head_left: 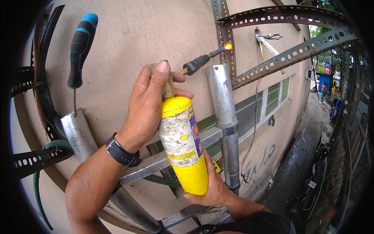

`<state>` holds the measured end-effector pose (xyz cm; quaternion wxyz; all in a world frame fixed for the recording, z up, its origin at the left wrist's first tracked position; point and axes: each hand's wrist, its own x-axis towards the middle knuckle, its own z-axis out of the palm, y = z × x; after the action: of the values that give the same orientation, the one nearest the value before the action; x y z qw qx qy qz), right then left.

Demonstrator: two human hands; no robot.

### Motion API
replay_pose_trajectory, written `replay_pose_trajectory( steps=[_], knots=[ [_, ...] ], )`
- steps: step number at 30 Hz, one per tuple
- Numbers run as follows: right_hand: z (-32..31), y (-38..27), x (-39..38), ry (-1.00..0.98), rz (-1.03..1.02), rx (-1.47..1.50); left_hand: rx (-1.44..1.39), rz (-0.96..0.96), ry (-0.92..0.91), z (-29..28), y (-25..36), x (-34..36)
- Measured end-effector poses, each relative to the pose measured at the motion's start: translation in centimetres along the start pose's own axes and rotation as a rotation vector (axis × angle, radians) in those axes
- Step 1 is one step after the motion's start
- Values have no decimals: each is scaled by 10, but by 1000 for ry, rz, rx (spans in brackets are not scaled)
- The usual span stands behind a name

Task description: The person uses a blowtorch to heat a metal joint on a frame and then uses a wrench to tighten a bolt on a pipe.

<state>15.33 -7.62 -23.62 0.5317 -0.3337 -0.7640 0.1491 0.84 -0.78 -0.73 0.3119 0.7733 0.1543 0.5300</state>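
A gas torch with a yellow cylinder (180, 136) is tilted between my hands in the middle of the view. My left hand (147, 99) is closed around the brass-coloured valve at its top, thumb up over the knob. My right hand (213, 186) grips the cylinder's lower end from the right side. The dark torch nozzle (197, 63) points up and right, and a small orange flame (228, 46) burns at its tip, in front of a rusty upright slotted angle bar (232, 66).
A metal ladder's right post (222, 93) stands close under the nozzle. From its left post (79, 134) a blue and black screwdriver (82, 50) sticks up. Slotted steel bars (296, 54) reach out from the wall. White-wrapped wires (269, 46) emerge there. Far below right runs an alley (296, 156) with people.
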Motion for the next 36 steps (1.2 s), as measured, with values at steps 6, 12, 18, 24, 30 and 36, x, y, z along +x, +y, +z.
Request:
replay_pose_trajectory(
  steps=[6,12,18,24,30,36],
  knots=[
    [0,0,0,-6,7,17,15,-4,5,0,1,-1],
    [-1,-3,0,0,4,-28,13,-10,14,0,0,0],
    [-2,-2,1,-19,22,1,10,-10,15,0,-1,1],
    [-2,0,0,-1,-7,9,8,-21,16,1,1,1],
    [-2,1,1,-4,-8,9,23,-20,16,0,0,1],
    [-2,1,1,-15,3,22,20,-20,13,1,0,1]
  ],
)
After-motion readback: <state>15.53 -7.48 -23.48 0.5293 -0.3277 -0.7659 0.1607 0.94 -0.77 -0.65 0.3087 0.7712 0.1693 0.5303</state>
